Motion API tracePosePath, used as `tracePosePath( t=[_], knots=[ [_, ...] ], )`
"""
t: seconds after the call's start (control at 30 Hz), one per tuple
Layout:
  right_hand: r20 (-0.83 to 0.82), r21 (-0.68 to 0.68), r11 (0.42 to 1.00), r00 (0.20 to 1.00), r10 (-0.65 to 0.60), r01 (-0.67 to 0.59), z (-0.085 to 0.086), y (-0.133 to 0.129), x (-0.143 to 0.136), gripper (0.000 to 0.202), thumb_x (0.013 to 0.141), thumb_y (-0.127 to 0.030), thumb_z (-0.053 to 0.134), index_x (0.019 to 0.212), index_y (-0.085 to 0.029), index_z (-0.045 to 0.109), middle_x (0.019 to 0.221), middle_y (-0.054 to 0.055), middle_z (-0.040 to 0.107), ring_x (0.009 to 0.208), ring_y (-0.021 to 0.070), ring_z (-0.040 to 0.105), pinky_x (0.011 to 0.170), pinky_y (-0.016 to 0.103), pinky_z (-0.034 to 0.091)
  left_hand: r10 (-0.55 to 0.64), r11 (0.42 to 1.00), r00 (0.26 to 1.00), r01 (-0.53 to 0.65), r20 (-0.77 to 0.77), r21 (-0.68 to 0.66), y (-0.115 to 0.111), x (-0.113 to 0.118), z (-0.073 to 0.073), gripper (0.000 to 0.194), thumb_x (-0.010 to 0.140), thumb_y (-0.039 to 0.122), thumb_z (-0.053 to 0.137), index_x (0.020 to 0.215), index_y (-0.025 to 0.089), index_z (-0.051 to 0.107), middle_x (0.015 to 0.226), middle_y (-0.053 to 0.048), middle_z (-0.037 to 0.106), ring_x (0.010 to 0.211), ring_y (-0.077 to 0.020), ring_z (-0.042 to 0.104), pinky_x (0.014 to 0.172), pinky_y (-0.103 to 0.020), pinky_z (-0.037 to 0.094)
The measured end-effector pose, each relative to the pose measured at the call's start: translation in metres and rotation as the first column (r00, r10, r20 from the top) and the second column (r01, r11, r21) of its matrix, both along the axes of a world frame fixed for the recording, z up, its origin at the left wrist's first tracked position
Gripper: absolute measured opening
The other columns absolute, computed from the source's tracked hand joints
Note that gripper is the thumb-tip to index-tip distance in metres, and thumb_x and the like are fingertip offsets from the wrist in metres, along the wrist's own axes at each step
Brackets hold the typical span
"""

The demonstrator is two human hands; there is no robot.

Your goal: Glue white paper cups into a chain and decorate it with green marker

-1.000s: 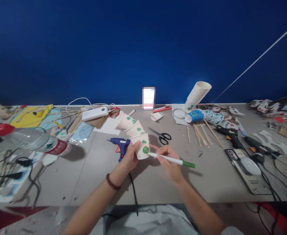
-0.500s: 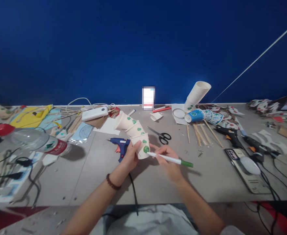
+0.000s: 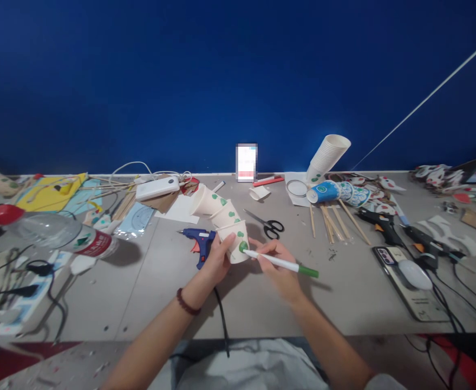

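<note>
My left hand is wrapped round the nearest of several white paper cups joined in a curved row, its thumb lying on the cup's side. Green spots run along the cups. In my right hand is a white marker pen with a green end. Its tip touches, or nearly touches, a round green spot on the nearest cup. Just left of the cups, partly behind my left hand, lies a blue glue gun. Black-handled scissors rest to the right of the cups.
A water bottle lies at the left near a power strip. Stacked paper cups and blue-patterned cups are at the back right, with wooden sticks before them. A phone and black glue guns lie right.
The marker's green end has moved slightly left, its tip staying by the same green spot. The cups and my left hand are almost unmoved.
</note>
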State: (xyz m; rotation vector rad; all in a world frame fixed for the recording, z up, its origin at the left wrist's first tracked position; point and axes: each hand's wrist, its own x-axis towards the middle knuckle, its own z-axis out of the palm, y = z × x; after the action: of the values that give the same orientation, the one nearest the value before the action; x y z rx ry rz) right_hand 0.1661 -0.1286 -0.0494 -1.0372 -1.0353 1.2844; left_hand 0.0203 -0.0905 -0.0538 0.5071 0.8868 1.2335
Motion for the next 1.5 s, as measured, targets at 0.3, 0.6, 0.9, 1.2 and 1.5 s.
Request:
tracePosePath(
  t=[0.3, 0.6, 0.9, 1.2, 1.5],
  knots=[
    [-0.020, -0.007, 1.000, 1.000, -0.004, 0.004, 0.0017, -0.0015, -0.0009, 0.014, 0.079, -0.031, 0.070, 0.076, -0.024, 0.059, 0.075, 0.001, 0.070, 0.117, 0.0305, 0.065, 0.089, 0.041, 0.053, -0.013, 1.000, 1.000, 0.013, 0.000, 0.025, -0.0001, -0.0004, -0.0008, 0.055, 0.063, 0.041, 0.083, 0.106, 0.013, 0.063, 0.097, -0.009, 0.073, 0.082, -0.0206, 0.068, 0.074, -0.031, 0.054],
    [-0.091, -0.005, 1.000, 0.996, -0.022, 0.021, 0.0013, -0.0007, 0.0009, 0.014, 0.080, -0.035, 0.070, 0.079, -0.026, 0.059, 0.079, 0.001, 0.075, 0.110, 0.0269, 0.069, 0.092, 0.037, 0.054, -0.102, 0.995, 0.994, 0.101, 0.046, 0.025, 0.0001, -0.0025, 0.0015, 0.052, 0.066, 0.046, 0.078, 0.102, 0.011, 0.069, 0.091, -0.010, 0.073, 0.080, -0.0223, 0.068, 0.076, -0.034, 0.053],
    [-0.038, 0.008, 1.000, 0.999, -0.024, 0.024, 0.0085, -0.0008, 0.0001, 0.018, 0.077, -0.034, 0.072, 0.073, -0.025, 0.057, 0.071, 0.000, 0.070, 0.111, 0.0312, 0.069, 0.090, 0.041, 0.055, -0.108, 0.994, 0.992, 0.108, 0.064, -0.003, 0.0006, -0.0026, 0.0022, 0.052, 0.064, 0.047, 0.079, 0.101, 0.010, 0.070, 0.090, -0.010, 0.073, 0.078, -0.0215, 0.067, 0.071, -0.032, 0.053],
    [-0.022, -0.010, 1.000, 0.999, -0.024, 0.024, 0.0049, -0.0018, -0.0001, 0.016, 0.078, -0.032, 0.072, 0.074, -0.024, 0.058, 0.077, 0.002, 0.073, 0.113, 0.0309, 0.068, 0.090, 0.040, 0.055, -0.095, 0.995, 0.995, 0.095, 0.040, -0.004, 0.0003, -0.0020, 0.0050, 0.054, 0.062, 0.046, 0.081, 0.100, 0.010, 0.069, 0.090, -0.009, 0.073, 0.078, -0.0214, 0.067, 0.071, -0.032, 0.053],
    [-0.024, -0.034, 0.999, 0.999, -0.036, 0.035, 0.0064, -0.0021, -0.0011, 0.015, 0.078, -0.032, 0.071, 0.074, -0.024, 0.058, 0.076, 0.002, 0.072, 0.112, 0.0302, 0.068, 0.083, 0.037, 0.056, -0.098, 0.995, 0.994, 0.099, 0.046, -0.010, 0.0002, -0.0016, 0.0038, 0.055, 0.061, 0.047, 0.082, 0.101, 0.011, 0.070, 0.091, -0.010, 0.073, 0.079, -0.0216, 0.067, 0.071, -0.032, 0.054]
  ],
)
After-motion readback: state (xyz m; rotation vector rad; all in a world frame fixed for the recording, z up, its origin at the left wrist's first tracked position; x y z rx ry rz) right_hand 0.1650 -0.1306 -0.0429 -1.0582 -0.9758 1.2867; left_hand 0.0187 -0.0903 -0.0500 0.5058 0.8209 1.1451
